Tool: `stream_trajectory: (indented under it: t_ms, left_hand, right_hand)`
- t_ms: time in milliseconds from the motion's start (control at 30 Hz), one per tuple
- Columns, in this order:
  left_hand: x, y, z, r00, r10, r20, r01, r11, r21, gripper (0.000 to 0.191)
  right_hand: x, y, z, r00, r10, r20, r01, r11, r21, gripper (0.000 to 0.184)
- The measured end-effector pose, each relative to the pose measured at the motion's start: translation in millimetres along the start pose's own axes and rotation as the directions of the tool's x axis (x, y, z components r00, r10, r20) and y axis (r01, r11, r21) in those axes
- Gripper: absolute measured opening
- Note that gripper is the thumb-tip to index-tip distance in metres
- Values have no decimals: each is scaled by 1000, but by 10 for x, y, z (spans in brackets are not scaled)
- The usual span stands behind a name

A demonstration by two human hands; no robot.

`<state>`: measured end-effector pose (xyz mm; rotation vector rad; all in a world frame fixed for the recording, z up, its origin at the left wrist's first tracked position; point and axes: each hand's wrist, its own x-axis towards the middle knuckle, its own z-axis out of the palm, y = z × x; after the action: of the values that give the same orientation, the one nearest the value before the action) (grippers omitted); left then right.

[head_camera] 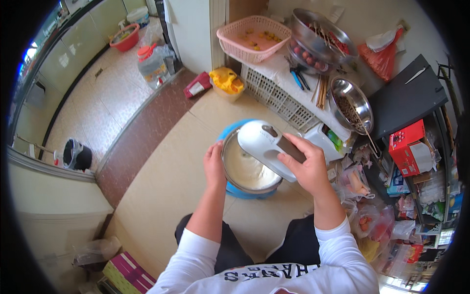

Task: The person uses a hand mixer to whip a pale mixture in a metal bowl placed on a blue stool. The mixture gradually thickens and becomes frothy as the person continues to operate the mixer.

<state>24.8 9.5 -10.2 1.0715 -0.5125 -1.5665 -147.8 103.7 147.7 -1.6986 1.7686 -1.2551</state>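
My right hand (306, 161) is closed around the grey-brown handle of a white electric hand mixer (259, 137), which is tilted over a metal bowl (226, 172). Its beaters are mostly hidden by the mixer body and the mixture. Inside the bowl is a pale, creamy whipped mixture (249, 171) with ridges on its surface. My left hand (214, 161) grips the left rim of the bowl, fingers on the edge. Beneath the bowl shows a blue round stool or basin (235, 191); I cannot tell which.
At the upper right, a cloth-covered surface holds a pink plastic basket (253, 55), pliers (299, 79), wooden skewers (323, 92) and steel bowls (350, 86). Bagged goods and a red box (405, 147) crowd the right side. Beyond the brown threshold (141, 147) stands a large plastic jar (152, 68).
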Motion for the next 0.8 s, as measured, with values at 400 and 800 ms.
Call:
stream_trajectory:
  t_ms: [400, 800]
  left_hand:
    - [-39, 44, 23, 999, -47, 21, 48, 998, -50, 22]
    - [-78, 81, 85, 999, -40, 0, 40, 998, -38, 23]
  right_hand:
    - [-58, -85, -235, 994, 89, 59, -88, 996, -26, 41]
    - [-64, 24, -72, 982, 137, 131, -159, 972, 173, 43]
